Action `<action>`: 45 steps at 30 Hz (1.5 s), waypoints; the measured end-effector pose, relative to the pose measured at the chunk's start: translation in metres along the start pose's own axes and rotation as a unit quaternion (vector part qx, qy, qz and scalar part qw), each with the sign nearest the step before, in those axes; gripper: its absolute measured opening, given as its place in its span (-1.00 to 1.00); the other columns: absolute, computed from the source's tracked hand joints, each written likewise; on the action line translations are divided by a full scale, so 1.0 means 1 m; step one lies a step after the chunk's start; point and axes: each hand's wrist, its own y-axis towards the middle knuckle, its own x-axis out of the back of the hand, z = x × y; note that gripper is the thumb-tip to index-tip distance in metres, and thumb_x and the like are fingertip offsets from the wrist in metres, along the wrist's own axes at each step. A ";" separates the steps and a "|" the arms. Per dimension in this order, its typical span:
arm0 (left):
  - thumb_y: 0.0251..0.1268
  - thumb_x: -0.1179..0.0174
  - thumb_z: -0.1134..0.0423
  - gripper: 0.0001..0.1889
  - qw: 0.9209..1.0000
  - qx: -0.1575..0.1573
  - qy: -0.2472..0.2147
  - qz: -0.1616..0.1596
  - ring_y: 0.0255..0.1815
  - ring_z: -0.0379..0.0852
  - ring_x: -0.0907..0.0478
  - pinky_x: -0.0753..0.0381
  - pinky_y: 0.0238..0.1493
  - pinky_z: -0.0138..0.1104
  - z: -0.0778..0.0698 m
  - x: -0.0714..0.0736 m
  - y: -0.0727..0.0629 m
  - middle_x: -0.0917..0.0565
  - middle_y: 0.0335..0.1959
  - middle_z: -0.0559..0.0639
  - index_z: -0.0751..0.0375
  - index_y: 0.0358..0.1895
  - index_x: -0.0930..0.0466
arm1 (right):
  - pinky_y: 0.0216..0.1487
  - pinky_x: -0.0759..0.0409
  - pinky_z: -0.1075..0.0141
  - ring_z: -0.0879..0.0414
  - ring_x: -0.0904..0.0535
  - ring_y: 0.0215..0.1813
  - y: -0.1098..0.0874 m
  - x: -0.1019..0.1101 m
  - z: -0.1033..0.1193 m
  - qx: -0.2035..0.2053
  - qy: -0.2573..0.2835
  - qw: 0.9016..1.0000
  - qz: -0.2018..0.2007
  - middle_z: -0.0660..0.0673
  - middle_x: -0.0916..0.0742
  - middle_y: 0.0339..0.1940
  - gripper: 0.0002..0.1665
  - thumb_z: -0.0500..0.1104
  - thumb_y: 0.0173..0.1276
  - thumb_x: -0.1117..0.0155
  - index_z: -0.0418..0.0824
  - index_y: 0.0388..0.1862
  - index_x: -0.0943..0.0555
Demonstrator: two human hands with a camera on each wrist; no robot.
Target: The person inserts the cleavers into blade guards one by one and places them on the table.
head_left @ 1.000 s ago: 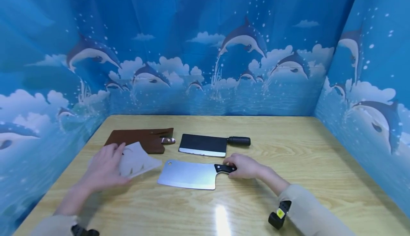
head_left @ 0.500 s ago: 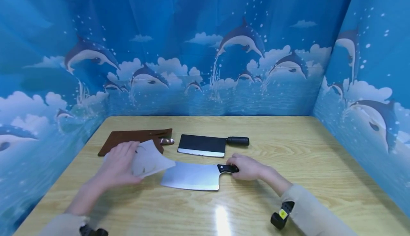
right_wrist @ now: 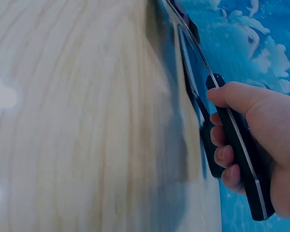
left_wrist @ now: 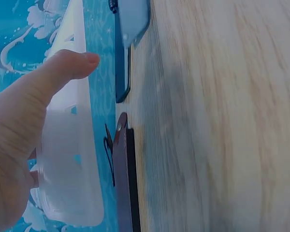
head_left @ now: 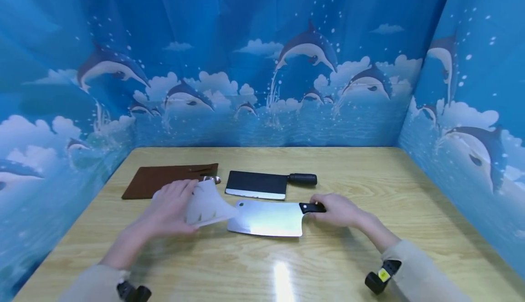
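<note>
My left hand grips a translucent white plastic knife sheath with small slots in it. In the left wrist view the thumb lies along the near face of the sheath, fingertips showing behind. My right hand holds a cleaver by its black riveted handle, the shiny blade pointing left. In the right wrist view the fingers wrap that handle and the blade is raised off the table. The open end of the sheath overlaps the blade's left tip in the head view.
A second cleaver with a dark blade and black handle lies behind the first. Left of it is a brown leather sheath with a metal snap strap. The wooden table meets dolphin-print curtains at the back and sides.
My left hand has carried the white sheath rightward to the blade's tip. The right hand has shifted right with the cleaver and lifted it somewhat. The other cleaver and leather sheath stay put.
</note>
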 end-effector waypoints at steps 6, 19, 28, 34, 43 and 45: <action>-0.42 -0.42 -0.24 0.15 0.999 -0.029 0.001 -0.014 0.16 0.17 -0.28 -0.29 0.13 0.10 -0.005 -0.004 0.009 -0.38 0.15 0.24 0.38 0.31 -0.16 | -0.41 -0.41 0.29 0.20 -0.46 -0.41 -0.010 0.014 -0.006 -0.029 0.000 0.998 -0.064 0.01 -0.66 -0.33 -0.62 0.02 0.23 -0.27 -0.17 -0.06 -0.60; -0.44 -0.40 -0.28 0.18 0.999 -0.033 -0.007 0.004 0.21 0.14 -0.27 -0.27 0.18 0.08 -0.018 -0.008 0.021 -0.35 0.22 0.23 0.34 0.34 -0.15 | -0.52 -0.34 0.32 0.19 -0.42 -0.49 -0.011 0.021 -0.004 -0.039 -0.002 0.984 -0.174 -0.08 -0.69 -0.33 -0.60 0.00 0.21 -0.30 -0.24 -0.08 -0.62; -0.42 -0.38 -0.30 0.19 0.999 -0.048 -0.004 0.009 0.21 0.15 -0.27 -0.29 0.17 0.08 -0.020 -0.010 0.024 -0.35 0.23 0.24 0.34 0.35 -0.13 | -0.50 -0.37 0.33 0.19 -0.46 -0.45 -0.010 0.020 -0.002 -0.029 -0.018 0.984 -0.177 -0.11 -0.70 -0.28 -0.59 -0.01 0.21 -0.31 -0.26 -0.06 -0.62; -0.44 -0.39 -0.29 0.19 0.998 -0.055 -0.003 0.006 0.21 0.16 -0.28 -0.31 0.15 0.08 -0.022 -0.014 0.024 -0.37 0.22 0.26 0.35 0.34 -0.16 | -0.48 -0.43 0.32 0.17 -0.53 -0.40 -0.011 0.019 -0.001 -0.024 -0.030 0.983 -0.178 -0.12 -0.70 -0.26 -0.60 -0.02 0.22 -0.30 -0.25 -0.06 -0.61; -0.46 -0.38 -0.28 0.18 0.999 -0.051 -0.018 -0.004 0.22 0.14 -0.28 -0.29 0.17 0.06 -0.025 -0.019 0.026 -0.36 0.24 0.24 0.36 0.33 -0.19 | -0.39 -0.55 0.09 -0.05 -0.65 -0.25 -0.013 0.012 0.002 0.005 -0.125 0.965 -0.229 -0.15 -0.72 -0.21 -0.57 0.05 0.20 -0.30 -0.17 -0.04 -0.62; -0.45 -0.38 -0.28 0.17 0.999 -0.050 -0.018 -0.003 0.23 0.14 -0.28 -0.29 0.17 0.07 -0.026 -0.019 0.027 -0.36 0.24 0.24 0.37 0.33 -0.20 | -0.45 -0.53 0.13 -0.03 -0.65 -0.28 -0.011 0.010 0.004 -0.009 -0.131 0.964 -0.230 -0.13 -0.72 -0.23 -0.55 0.10 0.20 -0.29 -0.14 -0.04 -0.62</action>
